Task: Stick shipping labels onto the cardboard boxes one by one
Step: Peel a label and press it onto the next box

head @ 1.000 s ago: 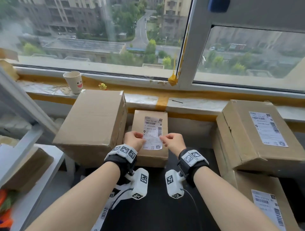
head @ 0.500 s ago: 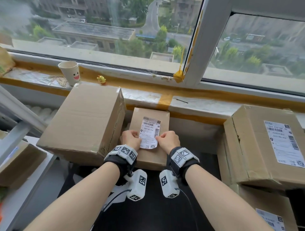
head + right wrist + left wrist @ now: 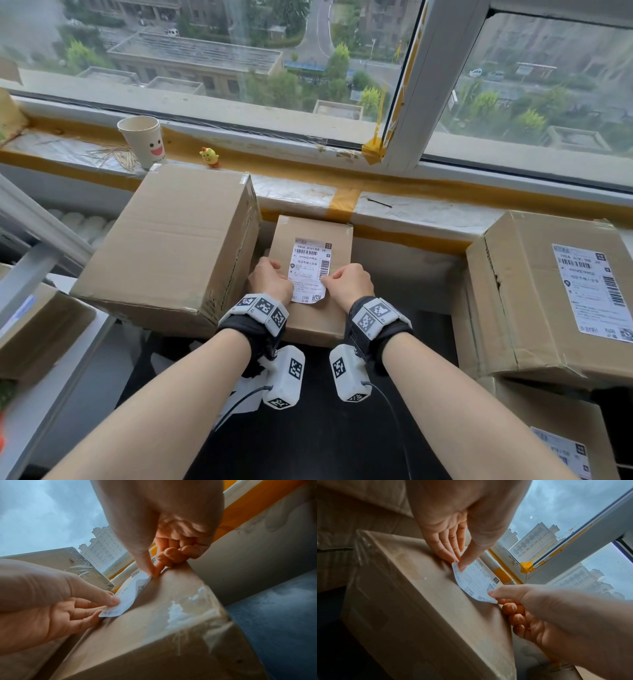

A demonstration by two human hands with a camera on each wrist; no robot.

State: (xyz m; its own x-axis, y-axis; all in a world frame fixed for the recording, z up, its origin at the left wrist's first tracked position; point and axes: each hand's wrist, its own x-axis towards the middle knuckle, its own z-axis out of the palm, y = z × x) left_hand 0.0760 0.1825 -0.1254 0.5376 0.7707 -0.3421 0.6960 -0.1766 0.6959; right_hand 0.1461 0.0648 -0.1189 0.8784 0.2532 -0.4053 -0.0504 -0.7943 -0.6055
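A small cardboard box [image 3: 310, 318] stands in front of me below the window sill. On its top lies a white shipping label [image 3: 310, 265] with barcodes, its near corner curling up. My left hand [image 3: 275, 279] pinches the label's left edge between thumb and fingers, and my right hand [image 3: 337, 281] pinches the right edge. In the left wrist view the left hand [image 3: 458, 564] holds the label [image 3: 476, 580] against the box [image 3: 419, 608]. Seen from the right wrist, the right hand [image 3: 152, 572] grips the label [image 3: 126, 595] at the box's [image 3: 163, 622] top.
A large plain box [image 3: 164, 246] touches the small one on the left. Two stacked boxes [image 3: 534, 301] with labels stand at the right. A paper cup [image 3: 142, 140] and a yellow chick toy [image 3: 209, 157] sit on the sill. A black surface [image 3: 308, 438] lies under my arms.
Both hands have brought the label lower onto the small box's top, still pinching its two sides. The head view has moved closer.
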